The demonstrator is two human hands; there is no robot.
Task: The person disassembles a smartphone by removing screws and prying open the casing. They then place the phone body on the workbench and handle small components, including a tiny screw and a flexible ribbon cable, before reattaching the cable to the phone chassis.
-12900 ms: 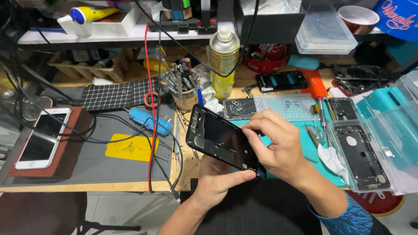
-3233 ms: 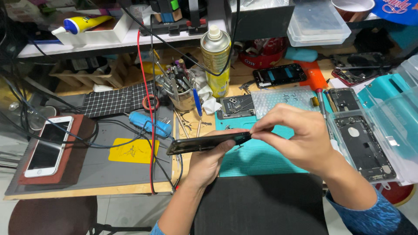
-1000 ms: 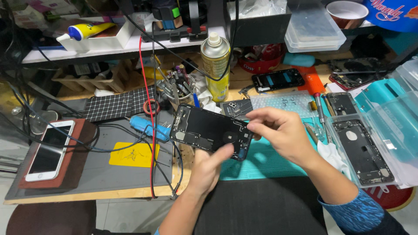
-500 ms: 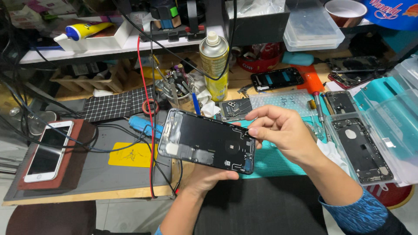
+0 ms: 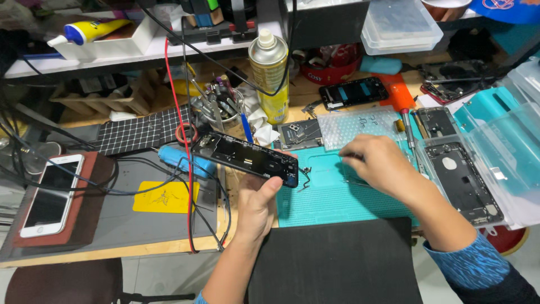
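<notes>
A: Where is the phone housing (image 5: 245,158)?
B: Lifted above the bench's middle, tilted, gripped from beneath by the left hand (image 5: 256,198)

A: And the right hand (image 5: 376,163)?
B: Resting fingers curled on the teal mat (image 5: 332,197) toward the bench's right; whether it pinches anything, I cannot tell. A spray can (image 5: 269,76) stands near the back edge

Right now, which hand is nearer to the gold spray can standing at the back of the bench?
Left. The left hand holds the dark phone housing just below the gold spray can; the right hand rests farther right on the teal mat.
</notes>
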